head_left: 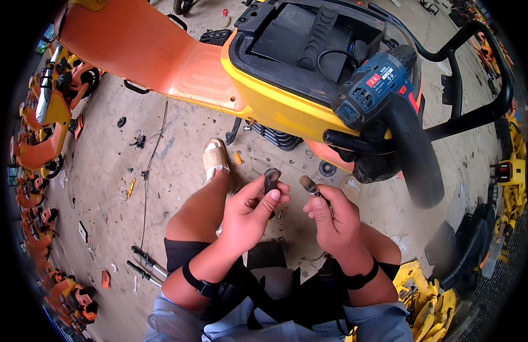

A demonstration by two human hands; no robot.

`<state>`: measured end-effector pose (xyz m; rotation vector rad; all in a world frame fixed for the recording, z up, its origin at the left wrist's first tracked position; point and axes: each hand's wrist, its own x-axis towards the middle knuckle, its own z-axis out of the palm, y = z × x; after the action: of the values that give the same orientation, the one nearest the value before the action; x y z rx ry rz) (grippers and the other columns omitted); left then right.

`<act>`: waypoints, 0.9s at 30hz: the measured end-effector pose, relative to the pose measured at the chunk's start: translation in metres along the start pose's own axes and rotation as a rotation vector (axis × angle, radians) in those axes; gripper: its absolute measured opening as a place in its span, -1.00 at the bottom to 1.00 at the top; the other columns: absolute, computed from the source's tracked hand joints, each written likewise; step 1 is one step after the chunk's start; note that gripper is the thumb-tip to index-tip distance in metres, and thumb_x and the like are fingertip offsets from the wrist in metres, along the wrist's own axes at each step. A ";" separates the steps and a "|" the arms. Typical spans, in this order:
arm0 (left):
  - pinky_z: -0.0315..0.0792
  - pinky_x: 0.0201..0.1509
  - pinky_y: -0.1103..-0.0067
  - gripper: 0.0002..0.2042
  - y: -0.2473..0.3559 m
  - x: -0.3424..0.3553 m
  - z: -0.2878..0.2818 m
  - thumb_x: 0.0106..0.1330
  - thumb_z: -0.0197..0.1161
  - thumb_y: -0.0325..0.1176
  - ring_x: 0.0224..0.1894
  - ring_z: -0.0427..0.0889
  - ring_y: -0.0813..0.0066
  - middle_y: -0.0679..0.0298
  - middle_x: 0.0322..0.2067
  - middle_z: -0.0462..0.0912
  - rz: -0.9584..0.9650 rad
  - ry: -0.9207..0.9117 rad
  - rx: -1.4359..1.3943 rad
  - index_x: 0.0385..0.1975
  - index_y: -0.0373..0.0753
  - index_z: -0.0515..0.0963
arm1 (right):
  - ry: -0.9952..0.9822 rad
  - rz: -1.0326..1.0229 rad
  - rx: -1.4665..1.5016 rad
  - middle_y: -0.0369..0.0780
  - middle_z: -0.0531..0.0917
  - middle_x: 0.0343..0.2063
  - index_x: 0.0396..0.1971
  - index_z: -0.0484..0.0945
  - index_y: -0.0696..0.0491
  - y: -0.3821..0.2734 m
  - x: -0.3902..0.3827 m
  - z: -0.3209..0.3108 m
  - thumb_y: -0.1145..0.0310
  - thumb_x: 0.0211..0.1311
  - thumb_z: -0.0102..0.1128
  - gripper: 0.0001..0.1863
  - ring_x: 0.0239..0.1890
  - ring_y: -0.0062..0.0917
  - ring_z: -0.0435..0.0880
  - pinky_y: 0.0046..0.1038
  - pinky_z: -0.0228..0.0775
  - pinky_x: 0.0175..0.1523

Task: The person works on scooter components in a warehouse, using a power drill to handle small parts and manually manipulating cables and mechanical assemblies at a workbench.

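My left hand (248,210) pinches a small dark part with a ring-shaped end (271,178) between thumb and fingers. In my right hand (336,220) is a short dark metal piece with a brownish, blunt cylindrical tip (307,183); its lower end is hidden in my fingers. The two pieces are held a little apart, level with each other, above my lap. Beyond them lies an orange and yellow scooter body (275,108). A blue and black cordless drill (371,86) rests on its rear part, beside a black compartment (292,34).
A black tube rack (492,111) juts out at the scooter's rear right. Yellow plastic parts (426,305) are piled at the lower right. On the grey floor (184,131) lie a thin cable, a yellow-handled tool (131,187) and scattered scraps. More orange scooters (53,137) line the left.
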<state>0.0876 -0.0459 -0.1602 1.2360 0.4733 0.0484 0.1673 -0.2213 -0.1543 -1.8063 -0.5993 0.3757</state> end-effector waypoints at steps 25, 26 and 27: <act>0.49 0.02 0.62 -0.66 -0.026 0.034 -0.021 0.51 0.09 -0.41 -0.14 0.59 0.59 0.28 -0.16 0.64 -0.064 -0.045 0.140 0.21 -0.40 0.44 | 0.115 -0.036 -0.190 -0.08 0.70 -0.26 -0.15 0.60 0.14 0.023 0.034 0.026 0.41 0.31 0.25 -0.82 -0.25 -0.19 0.69 -0.35 0.51 -0.14; 0.49 0.02 0.62 -0.66 -0.025 0.034 -0.020 0.51 0.09 -0.41 -0.14 0.60 0.59 0.27 -0.15 0.64 -0.058 -0.046 0.161 0.21 -0.40 0.44 | 0.116 -0.038 -0.189 -0.08 0.70 -0.26 -0.15 0.60 0.14 0.023 0.034 0.025 0.41 0.31 0.25 -0.82 -0.25 -0.19 0.69 -0.35 0.51 -0.15; 0.49 0.02 0.62 -0.65 -0.024 0.033 -0.020 0.51 0.09 -0.41 -0.13 0.60 0.59 0.27 -0.15 0.64 -0.052 -0.048 0.182 0.22 -0.40 0.43 | 0.116 -0.039 -0.187 -0.08 0.70 -0.26 -0.15 0.60 0.14 0.023 0.034 0.024 0.41 0.31 0.25 -0.82 -0.26 -0.20 0.69 -0.36 0.51 -0.15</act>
<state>0.1052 -0.0269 -0.1975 1.3992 0.4754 -0.0700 0.1867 -0.1882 -0.1824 -1.9769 -0.6030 0.1912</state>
